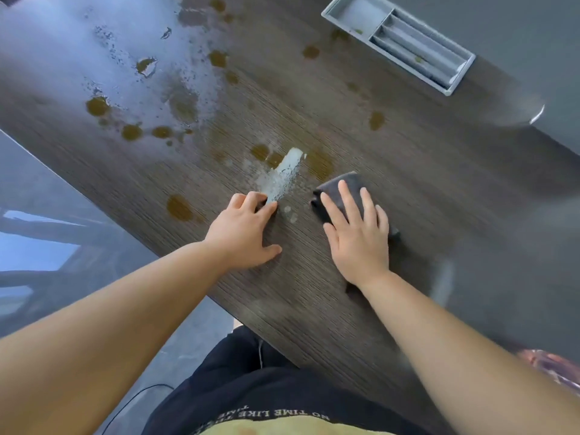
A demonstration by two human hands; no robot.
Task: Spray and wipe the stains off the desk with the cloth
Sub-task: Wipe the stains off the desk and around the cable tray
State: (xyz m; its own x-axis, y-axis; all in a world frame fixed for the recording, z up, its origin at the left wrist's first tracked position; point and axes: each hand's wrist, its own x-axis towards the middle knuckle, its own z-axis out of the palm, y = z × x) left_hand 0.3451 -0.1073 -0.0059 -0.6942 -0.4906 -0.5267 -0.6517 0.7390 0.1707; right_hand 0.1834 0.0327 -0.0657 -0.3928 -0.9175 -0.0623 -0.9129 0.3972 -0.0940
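The dark wood-grain desk (392,158) carries several brown stains, such as one (179,208) left of my hands and a cluster (131,131) farther back. A wet white streak (284,174) with droplets lies just beyond my left hand (244,229), which rests on the desk with slightly bent fingers and holds nothing. My right hand (357,230) lies flat with spread fingers on a dark grey cloth (340,183), pressing it onto the desk. Most of the cloth is hidden under the hand.
A grey compartment tray (335,14) sits in the desk at the back right. A wet, glossy sheen (94,51) covers the far left of the desk. The desk's near edge runs diagonally, with floor (47,189) to the left. A blurred pale object (442,277) stands right of my right forearm.
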